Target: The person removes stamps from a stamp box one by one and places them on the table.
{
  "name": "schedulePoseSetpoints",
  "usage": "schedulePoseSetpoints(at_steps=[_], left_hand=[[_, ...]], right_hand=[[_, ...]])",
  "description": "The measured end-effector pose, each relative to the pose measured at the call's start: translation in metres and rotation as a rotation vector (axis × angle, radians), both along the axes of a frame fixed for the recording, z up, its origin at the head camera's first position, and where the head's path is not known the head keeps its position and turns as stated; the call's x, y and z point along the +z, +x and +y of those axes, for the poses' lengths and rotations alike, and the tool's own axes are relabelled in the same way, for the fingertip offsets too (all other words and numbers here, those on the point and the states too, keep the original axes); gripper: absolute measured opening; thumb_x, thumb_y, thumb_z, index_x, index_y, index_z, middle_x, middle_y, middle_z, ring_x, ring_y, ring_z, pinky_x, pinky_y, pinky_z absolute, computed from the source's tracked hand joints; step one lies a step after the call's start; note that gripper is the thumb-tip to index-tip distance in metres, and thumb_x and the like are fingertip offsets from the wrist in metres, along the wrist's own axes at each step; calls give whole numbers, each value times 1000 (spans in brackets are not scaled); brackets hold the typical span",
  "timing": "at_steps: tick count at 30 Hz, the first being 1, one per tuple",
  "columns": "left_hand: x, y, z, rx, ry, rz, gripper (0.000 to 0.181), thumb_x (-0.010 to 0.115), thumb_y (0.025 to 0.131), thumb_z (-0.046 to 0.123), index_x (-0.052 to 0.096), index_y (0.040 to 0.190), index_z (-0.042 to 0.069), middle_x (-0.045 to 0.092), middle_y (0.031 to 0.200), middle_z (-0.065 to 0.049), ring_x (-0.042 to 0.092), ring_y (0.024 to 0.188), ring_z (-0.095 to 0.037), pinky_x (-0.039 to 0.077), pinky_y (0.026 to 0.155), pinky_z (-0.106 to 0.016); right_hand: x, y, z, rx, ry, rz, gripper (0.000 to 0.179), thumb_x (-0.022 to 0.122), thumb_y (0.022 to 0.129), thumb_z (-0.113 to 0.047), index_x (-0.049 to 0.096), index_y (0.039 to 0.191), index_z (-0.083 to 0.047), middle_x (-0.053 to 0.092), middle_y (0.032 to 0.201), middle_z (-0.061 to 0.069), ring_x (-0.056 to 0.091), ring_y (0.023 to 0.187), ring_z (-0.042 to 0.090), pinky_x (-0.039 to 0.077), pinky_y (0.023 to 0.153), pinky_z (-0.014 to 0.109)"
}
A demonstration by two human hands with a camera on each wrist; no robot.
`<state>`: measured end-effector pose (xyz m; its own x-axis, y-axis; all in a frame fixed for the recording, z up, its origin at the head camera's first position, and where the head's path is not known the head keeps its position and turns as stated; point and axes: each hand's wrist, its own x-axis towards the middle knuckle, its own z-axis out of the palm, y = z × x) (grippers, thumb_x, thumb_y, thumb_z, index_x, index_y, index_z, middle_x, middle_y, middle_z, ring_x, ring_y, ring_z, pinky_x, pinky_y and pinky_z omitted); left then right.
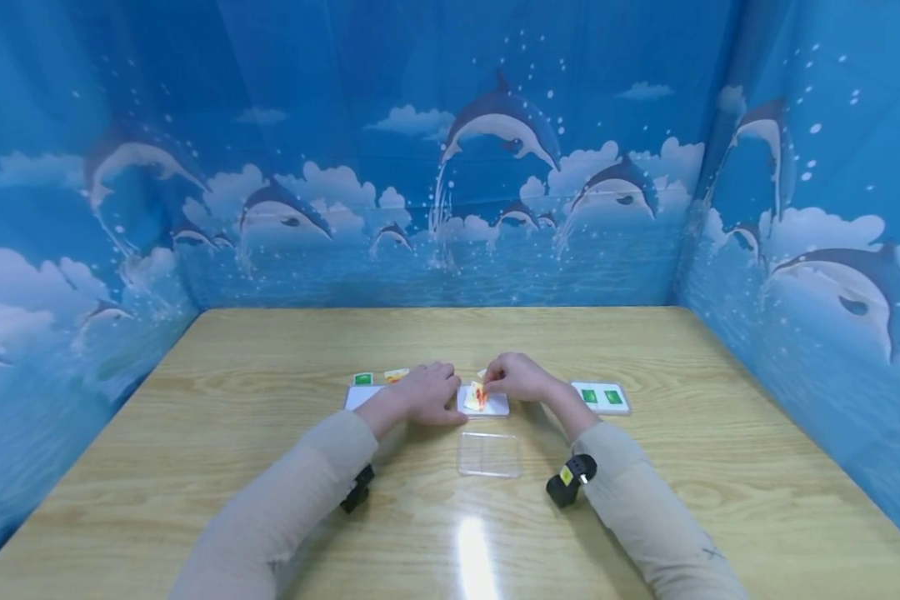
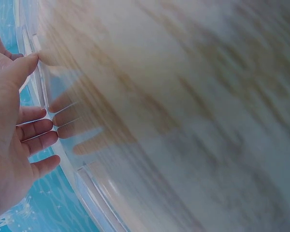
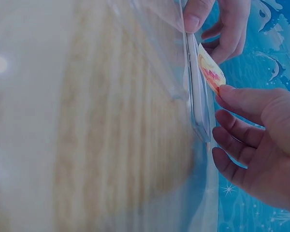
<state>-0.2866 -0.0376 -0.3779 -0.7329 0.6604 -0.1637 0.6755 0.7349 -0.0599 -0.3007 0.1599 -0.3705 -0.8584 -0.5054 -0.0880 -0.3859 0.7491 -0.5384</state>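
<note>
A shallow white case lies mid-table between both hands. My right hand pinches a small yellow-and-red stamp between thumb and forefinger, over the case. Its toothed edge shows in the right wrist view, and the other fingers are loosely bent. My left hand rests at the left end of the case, thumb at the near edge, its fingers fairly straight and down on the table. A clear plastic lid lies just nearer to me than the case.
Left of the left hand lies another white case, partly hidden, with a green stamp and a yellow stamp behind it. On the right, a case holds two green stamps. A dolphin-print curtain stands behind the table.
</note>
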Motion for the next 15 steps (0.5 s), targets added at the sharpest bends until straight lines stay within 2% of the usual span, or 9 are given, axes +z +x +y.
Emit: schedulePoseSetpoints(at_steps=[4,9,15], left_hand=[[0,0,0,0,4,0,66,51,85,60,55,121,5,49,103,-5,45,92,-17,42,80,-33],[0,0,1,11,-11,-5,67,49,86,61,54,123,5,49,106,-6,44,94,-17,42,81,-34],[1,0,1,23,-11,-18,67,50,85,61,54,122,6,49,105,-5,44,94,-17,42,83,-34]], right_hand=[[0,0,3,11,-11,-14,8,65,85,-15,67,83,-8,62,80,0,53,73,13,45,71,29],[2,-1,6,-13,-17,-53,7,64,86,-15,67,84,-9,62,81,0,52,70,13,43,65,27],[5,-1,11,-52,-50,-85,7,63,87,-14,68,86,-9,63,86,0,52,75,15,43,69,29]])
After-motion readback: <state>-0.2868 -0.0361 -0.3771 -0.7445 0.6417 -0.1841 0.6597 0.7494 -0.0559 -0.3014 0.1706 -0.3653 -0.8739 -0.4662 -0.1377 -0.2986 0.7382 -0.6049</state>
